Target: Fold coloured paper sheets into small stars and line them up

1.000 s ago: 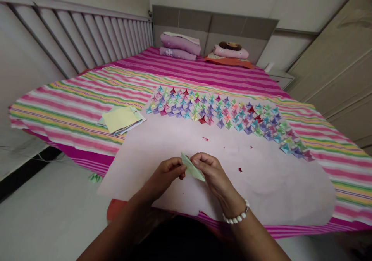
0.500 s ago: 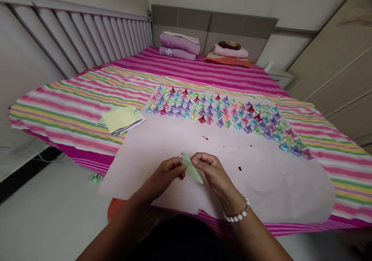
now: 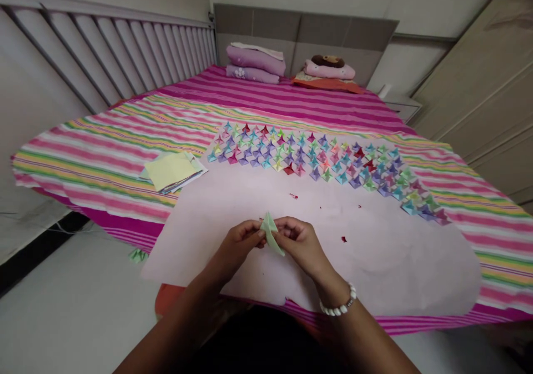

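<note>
Both hands on the paper here: the left hand (image 3: 241,243) pinches the left side of a pale green folded paper (image 3: 275,244) between thumb and curled fingers, and the right hand (image 3: 302,244) pinches its right side, thumb across the front. The green piece sits right between the two hands, one point up, above a large pale sheet (image 3: 387,274) on the bed (image 3: 95,135). Round the right wrist, a white beaded bracelet (image 3: 338,310)!

Look beyond the hands: row after row of small folded paper pieces (image 3: 321,158), blue, purple, green, pink and red, curving away past the right hand's side. Out ahead and to the left of the left hand lies a stack of paper squares (image 3: 172,173), yellow on top, at the sheet's edge. Just right of the right hand, a small dark red scrap (image 3: 343,239) on the sheet. And well left of the left hand, down on the floor (image 3: 83,307), crumpled-looking green paper (image 3: 137,255).
</note>
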A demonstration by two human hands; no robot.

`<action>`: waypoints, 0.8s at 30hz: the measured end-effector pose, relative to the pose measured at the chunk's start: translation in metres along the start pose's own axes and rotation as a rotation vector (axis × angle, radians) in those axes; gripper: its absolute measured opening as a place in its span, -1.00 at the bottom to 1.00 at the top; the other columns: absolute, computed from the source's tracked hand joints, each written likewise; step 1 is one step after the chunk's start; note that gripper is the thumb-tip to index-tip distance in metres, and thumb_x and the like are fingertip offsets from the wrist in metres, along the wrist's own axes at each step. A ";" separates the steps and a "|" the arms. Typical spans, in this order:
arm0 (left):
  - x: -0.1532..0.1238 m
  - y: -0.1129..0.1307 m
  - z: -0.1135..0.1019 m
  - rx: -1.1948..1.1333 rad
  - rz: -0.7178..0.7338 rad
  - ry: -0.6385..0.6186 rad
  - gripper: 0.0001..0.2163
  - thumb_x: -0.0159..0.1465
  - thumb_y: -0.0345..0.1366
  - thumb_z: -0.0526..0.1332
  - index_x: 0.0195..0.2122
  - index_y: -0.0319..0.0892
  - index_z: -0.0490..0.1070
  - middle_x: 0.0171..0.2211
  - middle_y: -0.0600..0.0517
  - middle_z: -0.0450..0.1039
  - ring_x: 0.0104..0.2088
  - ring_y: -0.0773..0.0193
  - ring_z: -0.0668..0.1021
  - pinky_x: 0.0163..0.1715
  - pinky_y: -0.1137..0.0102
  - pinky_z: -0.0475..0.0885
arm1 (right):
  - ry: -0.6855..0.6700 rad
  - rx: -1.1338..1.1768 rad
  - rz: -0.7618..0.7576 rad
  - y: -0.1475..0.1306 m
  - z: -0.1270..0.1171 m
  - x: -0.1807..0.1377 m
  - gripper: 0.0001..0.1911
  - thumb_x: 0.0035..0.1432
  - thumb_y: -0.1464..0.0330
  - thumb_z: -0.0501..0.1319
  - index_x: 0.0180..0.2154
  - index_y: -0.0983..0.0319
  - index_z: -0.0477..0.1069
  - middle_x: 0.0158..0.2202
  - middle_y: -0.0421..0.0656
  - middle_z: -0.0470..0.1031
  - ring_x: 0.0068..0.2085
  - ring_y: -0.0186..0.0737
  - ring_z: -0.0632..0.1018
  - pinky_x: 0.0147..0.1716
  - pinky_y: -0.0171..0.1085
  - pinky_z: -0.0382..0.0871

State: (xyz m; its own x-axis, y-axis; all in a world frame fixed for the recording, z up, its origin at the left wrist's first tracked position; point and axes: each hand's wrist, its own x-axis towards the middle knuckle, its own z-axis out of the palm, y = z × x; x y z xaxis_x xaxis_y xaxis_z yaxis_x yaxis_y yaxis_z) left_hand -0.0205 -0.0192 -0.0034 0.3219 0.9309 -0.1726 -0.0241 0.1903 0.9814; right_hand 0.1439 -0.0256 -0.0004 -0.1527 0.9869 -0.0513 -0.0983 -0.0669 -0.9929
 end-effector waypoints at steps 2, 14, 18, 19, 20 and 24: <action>0.001 0.001 0.005 -0.013 0.012 0.056 -0.73 0.18 -0.14 0.23 -0.20 -0.22 0.50 -0.32 -0.02 0.52 -0.29 0.25 0.51 -0.16 0.30 0.41 | 0.089 -0.106 -0.061 0.004 0.002 0.001 -0.79 -0.01 0.25 0.33 -0.35 0.25 0.50 -0.62 -0.27 0.35 -0.58 -0.39 0.30 -0.59 -0.36 0.14; 0.002 -0.002 0.021 0.266 0.108 0.253 -0.69 0.20 -0.31 0.16 -0.02 -0.21 0.41 -0.15 -0.07 0.54 -0.20 0.16 0.58 -0.17 0.28 0.47 | 0.265 -0.543 -0.475 0.005 0.017 -0.003 -0.80 0.12 0.51 0.10 -0.33 0.19 0.48 -0.36 -0.14 0.42 -0.36 -0.24 0.43 -0.35 -0.24 0.31; 0.002 -0.001 0.020 0.328 0.134 0.247 -0.70 0.16 -0.43 0.12 -0.07 -0.17 0.45 -0.16 0.00 0.57 -0.16 0.18 0.58 -0.13 0.31 0.47 | 0.287 -0.495 -0.440 0.009 0.017 -0.002 -0.78 0.07 0.54 0.10 -0.33 0.18 0.46 -0.31 -0.13 0.44 -0.35 -0.25 0.43 -0.36 -0.25 0.32; 0.003 -0.002 0.020 0.327 0.151 0.250 -0.68 0.15 -0.45 0.12 -0.07 -0.17 0.45 -0.13 0.00 0.56 -0.12 0.18 0.57 -0.08 0.30 0.46 | 0.284 -0.463 -0.427 0.009 0.016 -0.002 -0.78 0.05 0.54 0.09 -0.34 0.19 0.46 -0.30 -0.13 0.45 -0.35 -0.26 0.43 -0.37 -0.26 0.32; 0.003 -0.002 0.019 0.319 0.162 0.251 -0.66 0.14 -0.46 0.12 -0.06 -0.17 0.45 -0.10 -0.01 0.55 -0.08 0.17 0.56 -0.04 0.29 0.44 | 0.282 -0.424 -0.409 0.010 0.016 -0.001 -0.78 0.03 0.54 0.09 -0.35 0.19 0.46 -0.29 -0.13 0.45 -0.35 -0.27 0.44 -0.38 -0.26 0.31; 0.005 -0.006 0.019 0.180 0.131 0.187 -0.61 0.16 -0.38 0.19 0.04 -0.19 0.39 0.03 -0.09 0.47 0.03 0.11 0.50 0.00 0.24 0.44 | 0.305 -0.195 -0.262 0.013 0.012 0.002 -0.84 -0.05 0.48 0.14 -0.40 0.19 0.46 -0.37 -0.17 0.48 -0.42 -0.30 0.42 -0.45 -0.30 0.29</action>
State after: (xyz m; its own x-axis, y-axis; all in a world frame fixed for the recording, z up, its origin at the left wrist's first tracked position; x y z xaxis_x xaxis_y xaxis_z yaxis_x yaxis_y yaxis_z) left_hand -0.0011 -0.0212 -0.0090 0.1463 0.9884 -0.0399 0.1198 0.0223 0.9925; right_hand 0.1308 -0.0263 -0.0123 0.1530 0.9668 0.2048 0.0968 0.1916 -0.9767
